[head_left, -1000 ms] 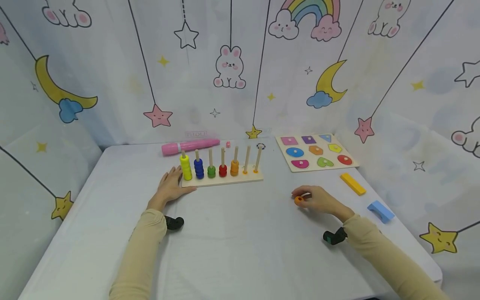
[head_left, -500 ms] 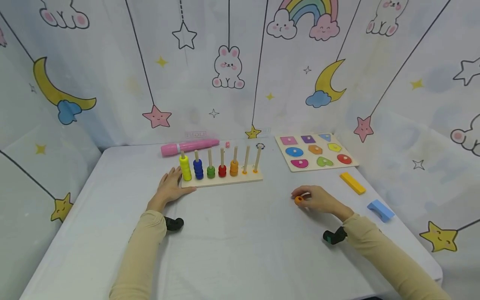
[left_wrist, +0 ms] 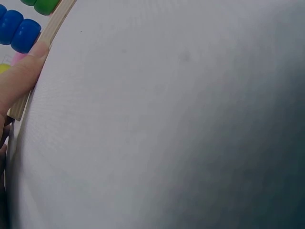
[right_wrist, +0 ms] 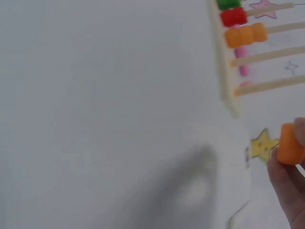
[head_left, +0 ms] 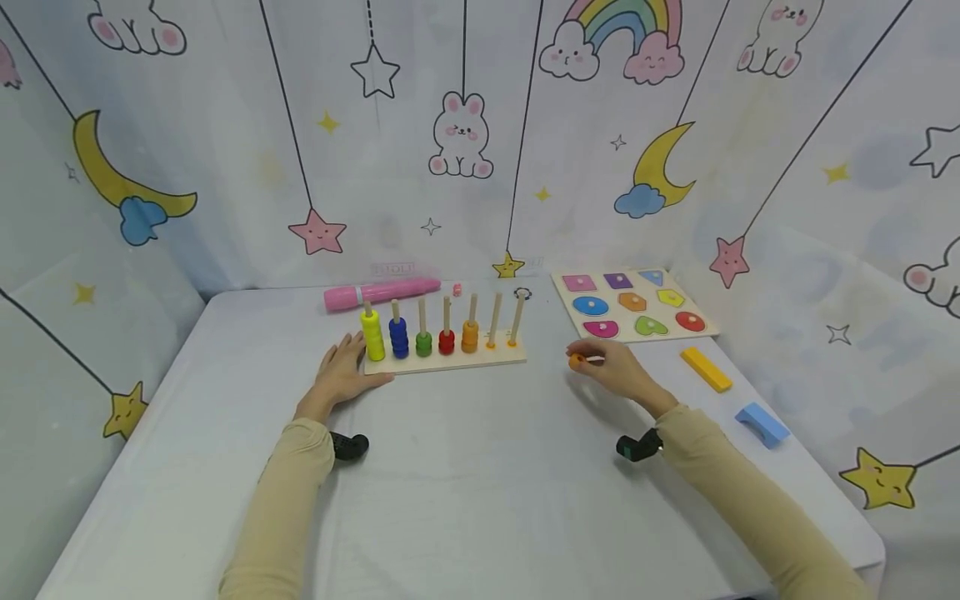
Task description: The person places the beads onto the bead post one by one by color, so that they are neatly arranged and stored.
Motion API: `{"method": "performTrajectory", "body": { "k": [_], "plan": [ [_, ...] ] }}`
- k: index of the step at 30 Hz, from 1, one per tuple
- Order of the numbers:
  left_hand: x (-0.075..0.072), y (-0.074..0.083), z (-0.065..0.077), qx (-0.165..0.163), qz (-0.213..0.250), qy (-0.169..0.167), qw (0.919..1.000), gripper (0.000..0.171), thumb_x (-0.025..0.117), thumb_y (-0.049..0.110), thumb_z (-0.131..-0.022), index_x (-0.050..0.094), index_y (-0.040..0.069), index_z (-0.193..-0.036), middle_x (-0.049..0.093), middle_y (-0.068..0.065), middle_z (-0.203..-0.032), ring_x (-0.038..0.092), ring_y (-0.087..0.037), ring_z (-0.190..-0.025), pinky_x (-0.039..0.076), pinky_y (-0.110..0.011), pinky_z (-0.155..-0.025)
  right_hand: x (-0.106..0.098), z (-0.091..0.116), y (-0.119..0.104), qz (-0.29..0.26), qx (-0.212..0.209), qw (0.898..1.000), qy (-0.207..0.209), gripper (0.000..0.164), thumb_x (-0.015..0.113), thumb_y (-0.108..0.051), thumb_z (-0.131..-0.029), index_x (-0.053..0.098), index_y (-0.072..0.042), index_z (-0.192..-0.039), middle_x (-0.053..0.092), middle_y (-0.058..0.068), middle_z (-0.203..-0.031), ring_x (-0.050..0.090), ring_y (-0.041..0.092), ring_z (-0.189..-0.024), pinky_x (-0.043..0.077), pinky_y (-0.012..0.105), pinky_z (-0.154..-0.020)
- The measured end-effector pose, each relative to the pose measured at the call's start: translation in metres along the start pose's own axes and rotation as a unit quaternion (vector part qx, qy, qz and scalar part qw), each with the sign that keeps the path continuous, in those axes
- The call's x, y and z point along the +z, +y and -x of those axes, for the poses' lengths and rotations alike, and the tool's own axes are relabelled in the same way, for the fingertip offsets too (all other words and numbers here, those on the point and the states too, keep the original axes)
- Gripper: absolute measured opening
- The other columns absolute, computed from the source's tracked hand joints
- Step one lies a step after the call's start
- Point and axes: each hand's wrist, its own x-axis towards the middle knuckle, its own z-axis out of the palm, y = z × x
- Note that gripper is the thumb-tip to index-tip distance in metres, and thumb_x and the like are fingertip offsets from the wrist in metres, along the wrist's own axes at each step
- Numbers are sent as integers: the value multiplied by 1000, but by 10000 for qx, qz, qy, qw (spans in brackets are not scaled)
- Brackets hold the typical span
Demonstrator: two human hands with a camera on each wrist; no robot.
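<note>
A wooden peg board [head_left: 480, 358] carries a row of pegs with yellow [head_left: 373, 337], blue [head_left: 399, 340], green [head_left: 423, 344], red [head_left: 447, 342] and orange beads [head_left: 469, 337]. Its two rightmost pegs [head_left: 494, 321] are bare. My left hand [head_left: 342, 372] rests at the board's left end, thumb [left_wrist: 26, 71] laid straight along the front edge. Between thumb and fingers, my right hand [head_left: 618, 371] pinches an orange bead [right_wrist: 289, 145], raised over the table to the right of the board. Part of this bead is hidden by the fingers.
Behind the board lie a pink pen-shaped thing [head_left: 382, 294] and a small pink object [head_left: 457, 289]. A wooden shape puzzle [head_left: 633, 304] is at the back right. A yellow block [head_left: 706, 369] and a blue arched block [head_left: 762, 425] lie near the right edge.
My right hand has moved up and left with the orange bead, closer to the peg board. The left hand has stayed in place at the board's end.
</note>
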Motion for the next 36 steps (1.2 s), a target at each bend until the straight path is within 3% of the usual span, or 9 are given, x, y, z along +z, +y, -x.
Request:
{"method": "performTrajectory", "body": {
  "k": [4,11,17,21,25,36],
  "plan": [
    [1,0,0,-36,11,-13,10000,97,67,54,-81,22,-1,-148,13,-21,-155,1,-37,-142,-4,-51,-114,-5,-32,-25,-259,-208,9980,535,32,66,-12,-89,59,-3,-119,63,15,-115,59,27,-105,51,38,-91],
    [2,-2,0,-58,59,14,10000,98,67,54,-81,23,-1,-148,13,-21,-155,0,-37,-142,-5,-51,-114,-10,-84,-67,-316,-672,9918,1044,34,66,-10,-89,58,-1,-120,62,15,-113,59,27,-106,51,34,-90],
    [0,-2,1,-73,69,19,9999,97,67,53,-81,23,-1,-148,14,-20,-155,1,-37,-142,-5,-51,-114,3,-114,-98,-567,-930,9892,985,31,66,-8,-89,58,0,-118,64,15,-112,61,24,-103,52,30,-89],
    [0,0,1,-62,113,23,9999,96,68,51,-81,24,-1,-148,14,-21,-154,1,-37,-142,-4,-50,-114,16,-127,-111,-663,-1166,9880,766,31,63,-5,-90,57,1,-119,64,17,-113,61,26,-103,52,32,-89],
    [-1,1,1,-44,146,-9,9999,95,68,51,-81,24,-1,-148,14,-20,-155,1,-36,-142,-5,-49,-114,29,-134,-118,-432,-1212,9895,656,30,63,-6,-90,57,0,-119,65,13,-112,62,22,-102,52,27,-87],
    [-1,0,0,-48,104,-18,9999,96,68,53,-81,24,1,-148,14,-19,-155,2,-36,-142,-4,-50,-114,48,-137,-130,94,-1360,9898,402,30,64,-7,-90,58,1,-119,65,12,-112,62,20,-100,52,24,-86]
  ]
}}
